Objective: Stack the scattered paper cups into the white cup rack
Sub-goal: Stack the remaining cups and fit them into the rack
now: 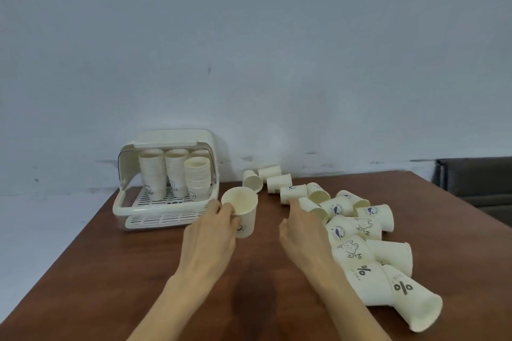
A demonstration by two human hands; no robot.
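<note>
Your left hand (219, 225) holds one paper cup (241, 213) upright, mouth up, with the fingers curled around its side just in front of the white cup rack (166, 180). The cup stands on or just above the brown table (116, 271); which of these, I cannot tell.

The rack stands at the far left part of the table, near the wall (249, 50). Its lid is lifted up and back. Inside, on the slotted tray, there are several tall stacks of cups (173, 174), all upright.

Your right hand (300, 227) reaches toward the scattered cups (360, 243). The index finger points forward and touches, or almost touches, a lying cup (293, 193); the other fingers are loosely bent and hold nothing.

The scattered cups lie on their sides in a long group along the right part of the table, from near the wall down toward you. Some have a bear drawing, some a percent sign, some a round blue mark. Many of them touch each other.

At the far right, behind the table, there is a dark sofa (476, 183).
</note>
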